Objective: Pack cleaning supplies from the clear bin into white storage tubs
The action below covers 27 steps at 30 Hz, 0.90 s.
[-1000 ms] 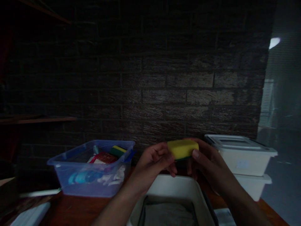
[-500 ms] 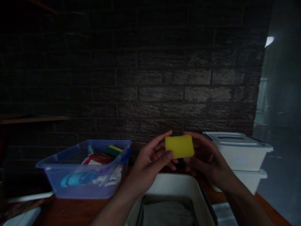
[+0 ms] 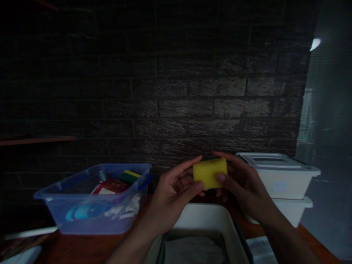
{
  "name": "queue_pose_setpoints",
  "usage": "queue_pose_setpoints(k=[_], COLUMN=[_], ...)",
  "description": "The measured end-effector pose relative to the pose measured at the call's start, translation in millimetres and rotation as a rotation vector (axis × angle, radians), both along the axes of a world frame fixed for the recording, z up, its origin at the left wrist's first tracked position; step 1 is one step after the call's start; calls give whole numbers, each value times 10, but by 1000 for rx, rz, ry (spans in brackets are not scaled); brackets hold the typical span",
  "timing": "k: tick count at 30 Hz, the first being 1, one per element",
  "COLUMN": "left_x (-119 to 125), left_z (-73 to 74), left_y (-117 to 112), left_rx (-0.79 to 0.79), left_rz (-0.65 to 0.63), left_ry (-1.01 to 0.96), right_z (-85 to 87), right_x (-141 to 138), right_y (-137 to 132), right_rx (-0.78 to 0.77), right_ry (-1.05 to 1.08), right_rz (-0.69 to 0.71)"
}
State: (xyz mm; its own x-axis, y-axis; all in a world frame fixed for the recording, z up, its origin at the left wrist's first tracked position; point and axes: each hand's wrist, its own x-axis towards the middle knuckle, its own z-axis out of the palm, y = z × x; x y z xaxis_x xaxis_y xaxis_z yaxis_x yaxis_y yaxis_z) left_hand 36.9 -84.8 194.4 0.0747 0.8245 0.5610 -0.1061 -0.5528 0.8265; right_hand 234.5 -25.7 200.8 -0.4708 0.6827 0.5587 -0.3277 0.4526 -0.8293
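I hold a yellow sponge up in front of a dark brick wall, above a white bin. My left hand pinches its left end between thumb and fingers. My right hand grips its right end, thumb on the front face. The yellow face of the sponge is turned toward me, and a thin dark edge shows along its top.
A clear blue-tinted tub at the left holds a red packet, another yellow-green sponge and cloths. Two stacked white lidded boxes stand at the right. Grey cloth lies in the white bin. All rest on a brown wooden table.
The sponge has been turned in my hands from lying flat to showing its yellow face, and my right thumb has come round onto its front.
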Motion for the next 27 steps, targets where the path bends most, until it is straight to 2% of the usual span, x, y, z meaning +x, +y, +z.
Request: queue_pose_setpoints(k=[10, 15, 20, 24, 27], left_x=[16, 9, 6, 22, 38], left_z=[38, 36, 29, 10, 10], left_y=[-11, 5, 5, -12, -31], left_rx=[33, 75, 210, 266, 219], left_rz=[-24, -62, 17, 41, -19], left_ry=[-37, -44, 0, 40, 11], right_z=[-49, -4, 34, 2, -20], right_x=[18, 73, 102, 100, 82], right_y=[76, 41, 27, 110, 164], right_rx=[45, 183, 266, 204, 59], right_ry=[43, 28, -13, -12, 21], right_rz=[36, 53, 61, -35, -1])
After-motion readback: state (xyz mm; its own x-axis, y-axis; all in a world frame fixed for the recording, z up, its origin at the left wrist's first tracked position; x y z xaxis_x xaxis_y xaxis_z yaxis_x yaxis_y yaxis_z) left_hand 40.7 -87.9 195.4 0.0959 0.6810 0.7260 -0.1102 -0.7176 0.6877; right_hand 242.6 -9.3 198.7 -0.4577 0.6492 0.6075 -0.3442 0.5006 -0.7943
